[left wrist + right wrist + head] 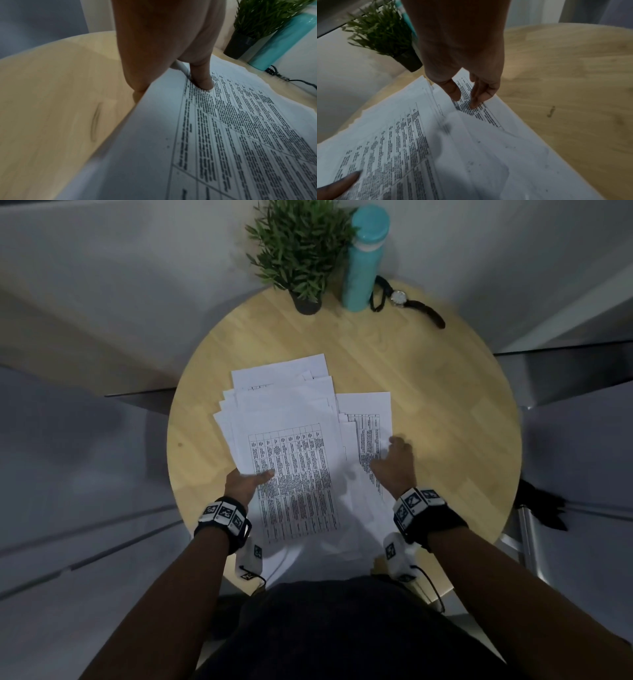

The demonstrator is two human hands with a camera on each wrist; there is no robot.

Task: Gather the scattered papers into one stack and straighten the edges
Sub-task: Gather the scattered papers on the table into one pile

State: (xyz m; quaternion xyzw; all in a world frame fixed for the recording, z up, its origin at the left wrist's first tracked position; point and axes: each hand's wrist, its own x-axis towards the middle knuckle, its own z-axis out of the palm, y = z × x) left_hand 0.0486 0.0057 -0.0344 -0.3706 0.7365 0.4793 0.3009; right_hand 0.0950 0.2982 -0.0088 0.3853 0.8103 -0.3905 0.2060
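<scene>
White papers lie loosely piled mid-table, nearer us than the plant. Our left hand pinches the pile's left edge, thumb on top; our right hand presses curled fingertips on its right sheets.

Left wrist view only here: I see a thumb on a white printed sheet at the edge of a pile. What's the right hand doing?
Observer: The right hand is arched over the right side of the white printed papers. Its fingertips press down on a table-printed sheet that sticks out to the right of the pile.
Operator: Is the pile squared?
Observer: No. The head view shows the far corners fanned out and staggered.
Operator: Is the left hand only a thumb on top?
Observer: In the head view the left hand holds the pile's left edge, with the thumb on top and the fingers hidden beneath. The pile lies on the round light wooden table.
</scene>
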